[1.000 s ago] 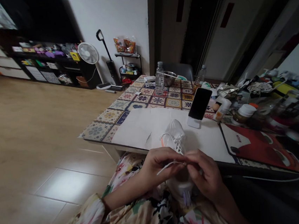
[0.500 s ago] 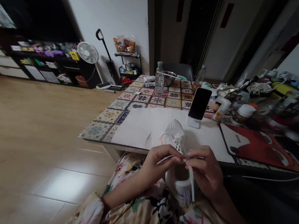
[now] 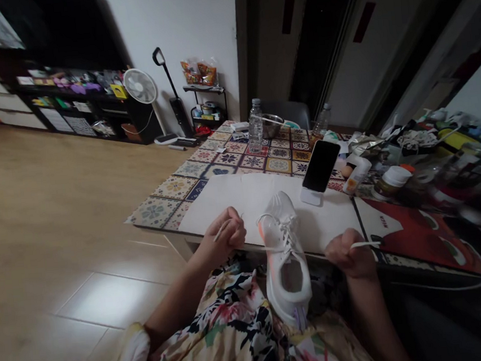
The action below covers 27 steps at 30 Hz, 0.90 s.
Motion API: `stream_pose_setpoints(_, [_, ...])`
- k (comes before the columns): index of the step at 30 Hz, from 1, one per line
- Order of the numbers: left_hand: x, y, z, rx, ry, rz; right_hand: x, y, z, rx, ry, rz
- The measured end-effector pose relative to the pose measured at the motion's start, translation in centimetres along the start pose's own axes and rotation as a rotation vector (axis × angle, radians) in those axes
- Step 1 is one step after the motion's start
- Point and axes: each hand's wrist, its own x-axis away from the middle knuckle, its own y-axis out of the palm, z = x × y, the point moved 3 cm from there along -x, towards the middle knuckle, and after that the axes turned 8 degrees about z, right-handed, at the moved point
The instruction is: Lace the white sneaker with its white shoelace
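Note:
A white sneaker (image 3: 288,289) with an orange patch on its side rests between my lap and the table edge, toe pointing away from me. Its laces (image 3: 287,234) criss-cross over the tongue, and two ends stretch out sideways from the top of the lacing. My left hand (image 3: 227,231) is closed around one shoelace end, left of the shoe. To the right of the shoe, my right hand (image 3: 350,252) grips the other end, whose tip sticks out past the fist. Both lace ends look drawn taut.
White paper (image 3: 225,199) covers the near part of the patterned table (image 3: 158,205). A phone on a stand (image 3: 321,167) stands beyond the shoe. Farther back are a plastic bottle (image 3: 255,128) and a metal bowl (image 3: 271,125). Jars and a red folder-like item (image 3: 402,227) crowd the right side.
My hands were together above the shoe opening, fingers pinching the laces. They have moved far apart to left and right, each holding a lace end, and the shoe opening is now uncovered.

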Motion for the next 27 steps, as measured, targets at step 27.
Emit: stream_pose_setpoints(27, [0.6,1.4,0.9,-0.878,0.069,-0.391,-0.2,1.7,-1.2,0.243,0.092,-0.2])
